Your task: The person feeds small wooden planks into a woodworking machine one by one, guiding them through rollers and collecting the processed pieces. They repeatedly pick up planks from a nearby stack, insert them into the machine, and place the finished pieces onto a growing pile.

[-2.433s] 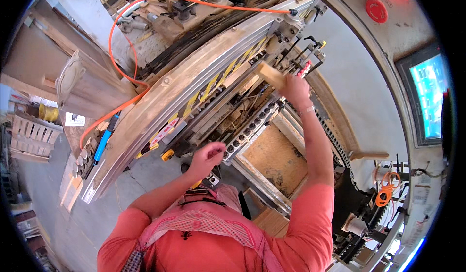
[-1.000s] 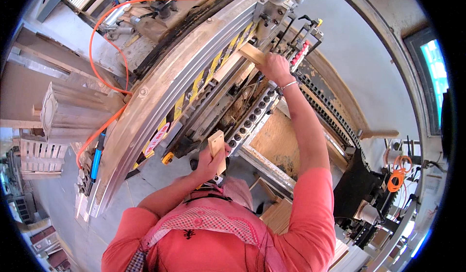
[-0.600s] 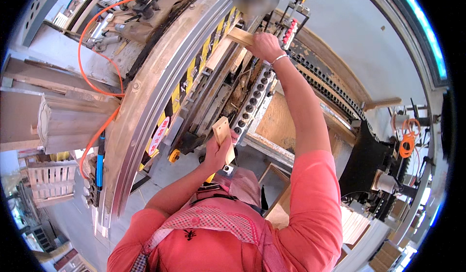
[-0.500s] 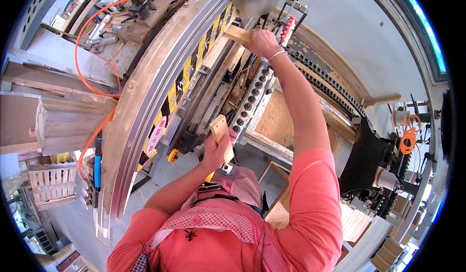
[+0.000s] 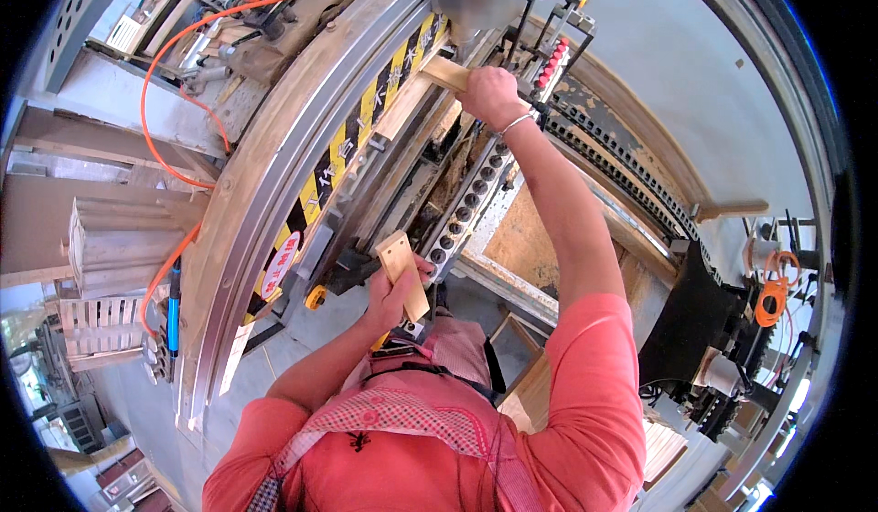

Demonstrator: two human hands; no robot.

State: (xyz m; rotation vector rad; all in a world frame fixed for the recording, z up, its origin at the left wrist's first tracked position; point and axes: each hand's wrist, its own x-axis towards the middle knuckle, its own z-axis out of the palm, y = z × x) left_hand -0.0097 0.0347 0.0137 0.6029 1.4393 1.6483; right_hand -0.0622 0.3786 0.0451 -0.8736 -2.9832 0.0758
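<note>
A short wooden block (image 5: 401,274) with small holes near one end is gripped in my left hand (image 5: 388,298), low in front of my body. My right hand (image 5: 492,98), a thin bracelet on its wrist, reaches up to the machine. Its fingers close on the end of a light wooden strip (image 5: 445,73). Another wooden strip (image 5: 402,108) lies along the machine bed beside it, below the yellow-and-black warning band (image 5: 380,96). The fingertips of my right hand are partly hidden.
A row of black round fittings (image 5: 464,214) runs along the machine near my left hand. Red knobs (image 5: 552,64) stand right of my right hand. A long metal rail (image 5: 274,137) curves along the left, with an orange hose (image 5: 146,101) beyond. Behind my right arm lies a wooden panel (image 5: 526,229).
My left hand and its block have shifted left and slightly down. My right hand stays at the strip, a little lower and further right. The whole view has turned slightly.
</note>
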